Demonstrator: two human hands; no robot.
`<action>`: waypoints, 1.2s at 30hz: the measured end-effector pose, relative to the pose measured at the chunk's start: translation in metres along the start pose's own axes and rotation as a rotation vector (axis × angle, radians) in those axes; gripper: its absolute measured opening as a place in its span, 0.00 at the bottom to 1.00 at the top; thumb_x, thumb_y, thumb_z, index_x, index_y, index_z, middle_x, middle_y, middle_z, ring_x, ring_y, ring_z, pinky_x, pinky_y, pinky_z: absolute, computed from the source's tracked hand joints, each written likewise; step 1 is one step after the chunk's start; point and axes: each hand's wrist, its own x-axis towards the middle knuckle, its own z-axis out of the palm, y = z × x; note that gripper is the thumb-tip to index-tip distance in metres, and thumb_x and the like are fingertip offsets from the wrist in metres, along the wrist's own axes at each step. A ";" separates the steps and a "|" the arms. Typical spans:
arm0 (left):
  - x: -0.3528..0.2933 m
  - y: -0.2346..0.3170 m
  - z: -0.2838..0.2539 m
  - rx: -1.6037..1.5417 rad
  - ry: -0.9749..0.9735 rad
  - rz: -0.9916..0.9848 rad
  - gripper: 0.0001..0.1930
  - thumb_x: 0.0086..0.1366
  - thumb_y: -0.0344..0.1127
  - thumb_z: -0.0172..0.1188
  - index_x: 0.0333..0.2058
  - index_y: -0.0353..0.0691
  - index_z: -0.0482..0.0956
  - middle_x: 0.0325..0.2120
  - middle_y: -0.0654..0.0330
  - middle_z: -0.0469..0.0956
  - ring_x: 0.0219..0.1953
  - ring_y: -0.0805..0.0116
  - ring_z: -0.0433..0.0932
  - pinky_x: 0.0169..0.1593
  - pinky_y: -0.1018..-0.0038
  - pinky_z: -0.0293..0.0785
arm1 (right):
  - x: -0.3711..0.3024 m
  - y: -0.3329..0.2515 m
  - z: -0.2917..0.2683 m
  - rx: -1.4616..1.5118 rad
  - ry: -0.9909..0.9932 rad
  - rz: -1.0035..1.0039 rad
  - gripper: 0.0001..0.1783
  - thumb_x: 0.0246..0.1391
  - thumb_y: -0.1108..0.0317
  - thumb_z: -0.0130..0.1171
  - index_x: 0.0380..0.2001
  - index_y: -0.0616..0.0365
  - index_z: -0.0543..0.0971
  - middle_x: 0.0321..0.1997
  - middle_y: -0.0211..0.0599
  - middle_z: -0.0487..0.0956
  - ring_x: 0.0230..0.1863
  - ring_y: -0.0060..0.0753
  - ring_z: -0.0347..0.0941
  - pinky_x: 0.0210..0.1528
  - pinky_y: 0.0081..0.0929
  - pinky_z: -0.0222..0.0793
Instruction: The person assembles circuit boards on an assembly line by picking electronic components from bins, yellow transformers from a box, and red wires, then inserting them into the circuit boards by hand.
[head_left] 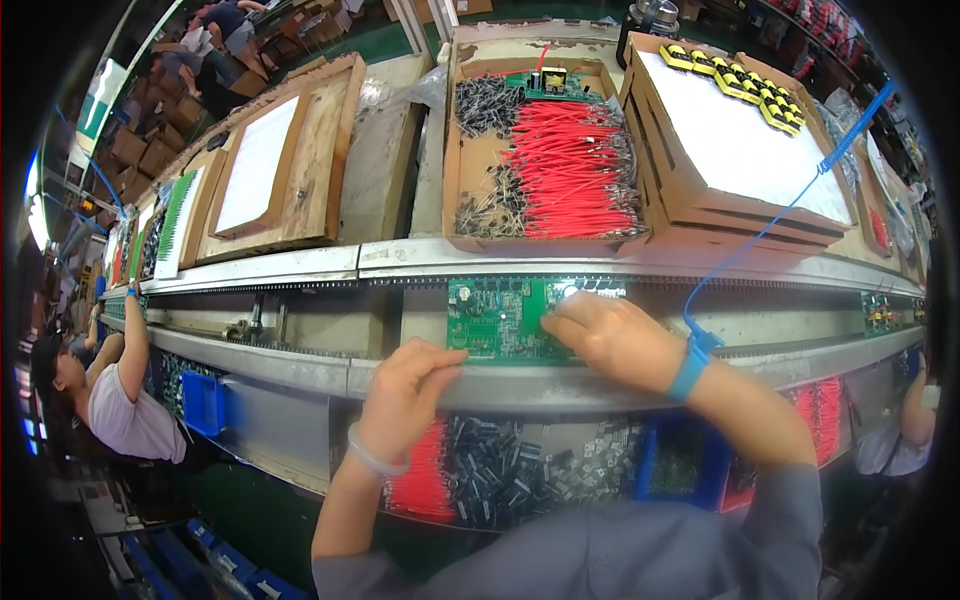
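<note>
A green circuit board (500,320) lies across the conveyor rails in front of me, with small parts on its surface. Over the board's right part is my right hand (615,340), its fingers curled down in a pinch; whatever they grip is hidden. A blue wrist strap (690,373) with a coiled blue cord circles that wrist. My left hand (408,388) hovers by the board's near left corner, thumb and fingertips drawn together. Anything between them is too small to make out. Below the near rail lie red wires (420,475) and black components (510,470), close to my left forearm.
Beyond the rail stands a cardboard tray (545,235) of red wires and leaded parts. Yellow-and-black transformers (735,85) sit on stacked cartons at right. A blue bin (680,465) is near my right arm. Another person (125,405) works at far left.
</note>
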 end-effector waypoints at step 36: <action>0.021 -0.027 0.004 0.305 0.206 0.102 0.05 0.63 0.23 0.63 0.38 0.32 0.83 0.33 0.49 0.77 0.35 0.48 0.79 0.39 0.62 0.76 | -0.129 -0.068 -0.070 0.018 0.085 0.375 0.19 0.47 0.78 0.65 0.46 0.60 0.81 0.35 0.41 0.78 0.32 0.45 0.77 0.33 0.39 0.76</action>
